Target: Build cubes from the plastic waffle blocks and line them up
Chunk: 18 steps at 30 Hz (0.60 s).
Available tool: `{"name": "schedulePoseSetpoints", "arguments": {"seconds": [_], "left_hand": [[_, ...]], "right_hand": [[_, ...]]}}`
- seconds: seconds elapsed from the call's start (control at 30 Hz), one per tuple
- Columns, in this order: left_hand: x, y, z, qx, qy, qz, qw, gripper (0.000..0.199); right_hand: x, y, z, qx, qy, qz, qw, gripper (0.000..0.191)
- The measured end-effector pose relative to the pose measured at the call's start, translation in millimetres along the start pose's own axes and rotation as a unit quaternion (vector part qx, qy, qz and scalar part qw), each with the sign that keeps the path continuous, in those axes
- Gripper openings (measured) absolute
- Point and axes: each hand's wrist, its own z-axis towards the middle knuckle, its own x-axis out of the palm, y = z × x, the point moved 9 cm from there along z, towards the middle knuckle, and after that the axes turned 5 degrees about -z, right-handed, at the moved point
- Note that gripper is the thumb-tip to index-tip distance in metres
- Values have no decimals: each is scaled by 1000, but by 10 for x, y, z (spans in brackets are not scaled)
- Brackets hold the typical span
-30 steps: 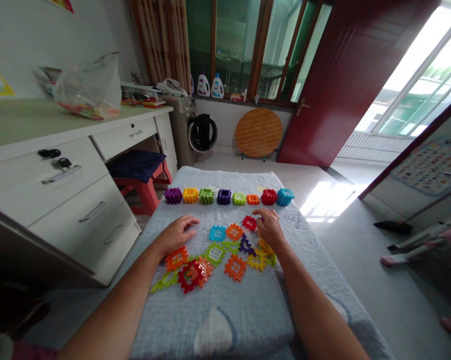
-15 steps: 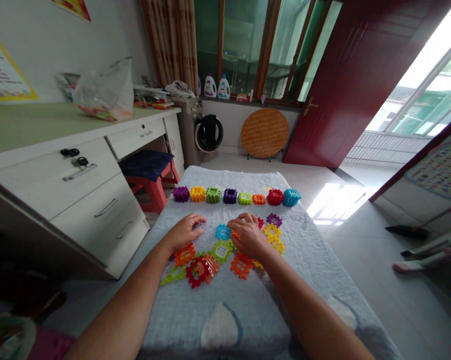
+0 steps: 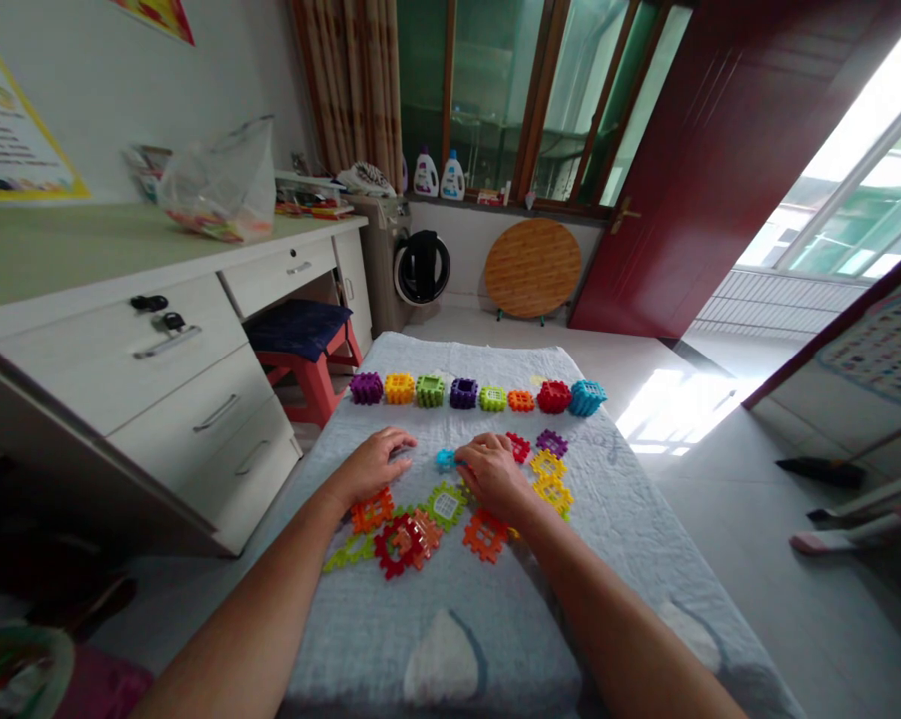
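My right hand is closed on the edge of a light-blue notched plastic building tile, which looks tilted; the fingers hide its right part. My left hand rests on the cloth with its fingers apart and nothing in them. Close below it lies an orange tile. A green tile lies between the hands, nearer to me. Loose red tiles and an orange tile are in front. Beyond my right hand lie a red tile, a purple tile and yellow tiles.
Across the far side of the cloth-covered table runs a row of coloured tile stacks, from a purple stack to a blue stack. A white desk and a stool stand at the left.
The light-blue tile lay flat and showed its face; now it is tipped, with my right fingers on it. An orange tile beside it is now hidden. My left hand has hardly moved.
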Motion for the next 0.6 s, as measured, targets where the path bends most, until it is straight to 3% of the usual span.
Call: {"name": "schedulePoseSetpoints", "arguments": {"seconds": [0.3,0.6], "left_hand": [[35,38,14,14,18,11,1000,34],[18,4,9,11,16,18,1000,35]], "right_hand": [[-155,-562,-70,138,-106,53,983,26],[-332,-999,-210,210,-172,113,956,29]]}}
